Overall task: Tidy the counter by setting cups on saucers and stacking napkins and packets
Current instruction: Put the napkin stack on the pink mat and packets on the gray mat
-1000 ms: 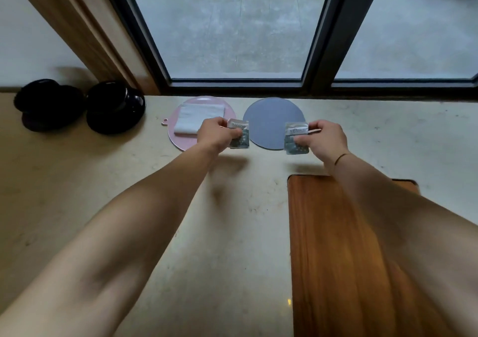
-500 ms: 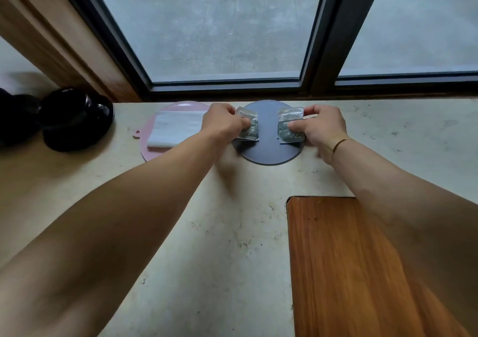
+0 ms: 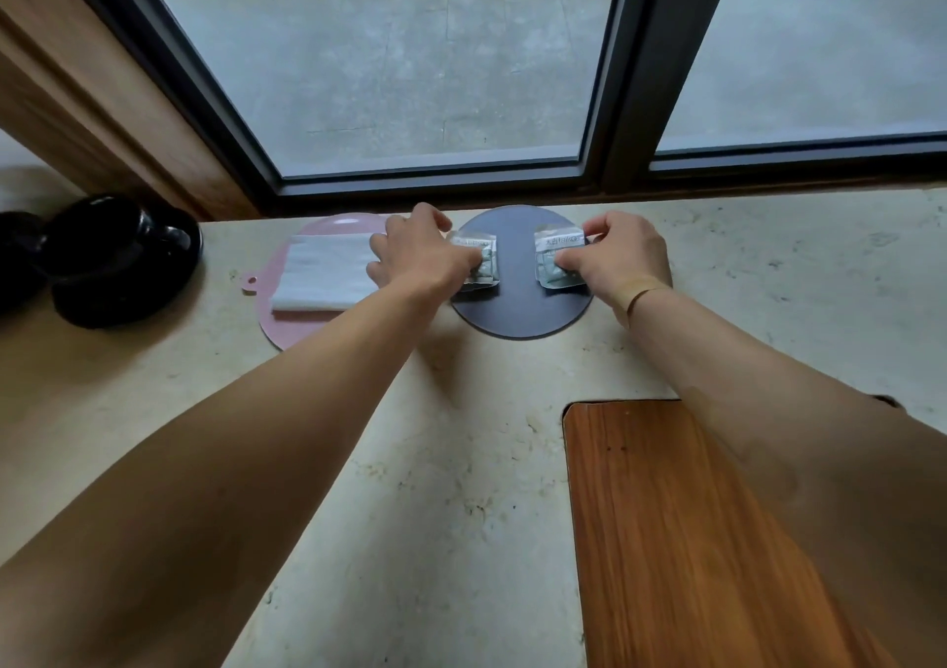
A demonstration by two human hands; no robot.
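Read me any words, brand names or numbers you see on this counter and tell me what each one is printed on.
Left packet, pinched by the left hand: a line of print along the top, too blurred to read.
Right packet, pinched by the right hand: a printed line along the top, also too blurred to read.
Nothing else carries readable text.

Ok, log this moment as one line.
left hand: pinches left packet | right hand: pinches right packet | packets: apart, over dark mat

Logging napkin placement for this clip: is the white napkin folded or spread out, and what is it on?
Folded: the white napkin lies as a compact rectangle on the pink mat, beside the left hand.
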